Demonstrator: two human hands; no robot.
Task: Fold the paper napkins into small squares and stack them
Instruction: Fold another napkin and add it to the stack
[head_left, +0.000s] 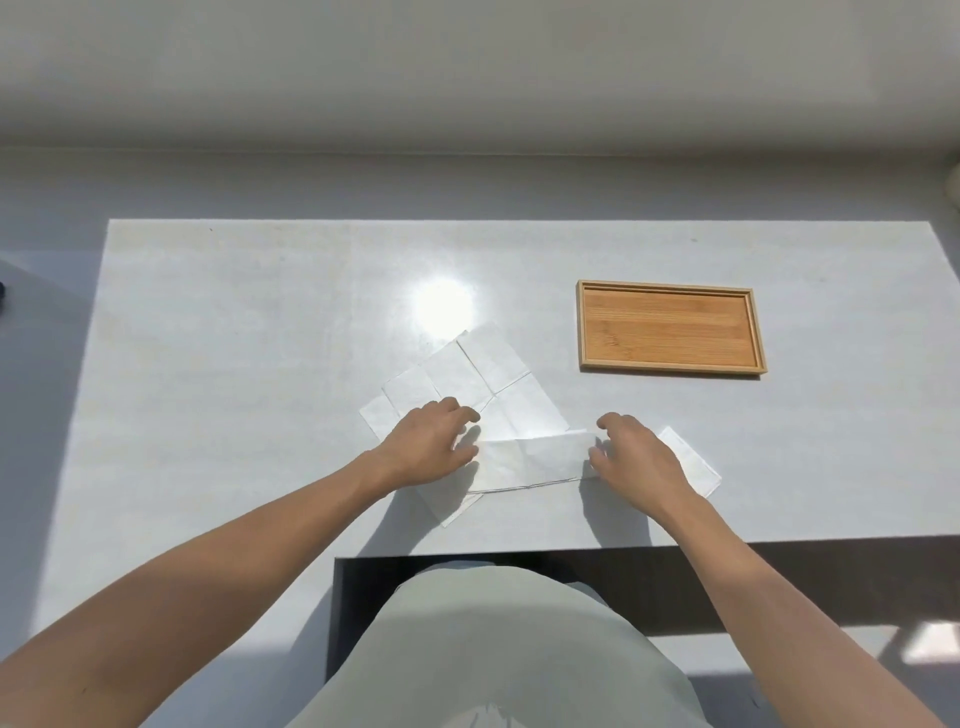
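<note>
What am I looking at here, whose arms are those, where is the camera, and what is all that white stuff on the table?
There is no machine here: a person is working with bare hands. The one picture comes from a camera worn on the person's head, looking forward and down, so the arms reach in from the bottom edge.

The left hand and the right hand each rest on one end of a folded napkin, a long white strip lying flat on the pale table. They seem to be pressing or folding it rather than lifting it.

Behind the strip lie unfolded napkins, spread flat with crease lines showing. Another small piece of folded napkin sticks out from beyond the right hand.

Further back on the right sits a wooden tray with nothing in it.
</note>
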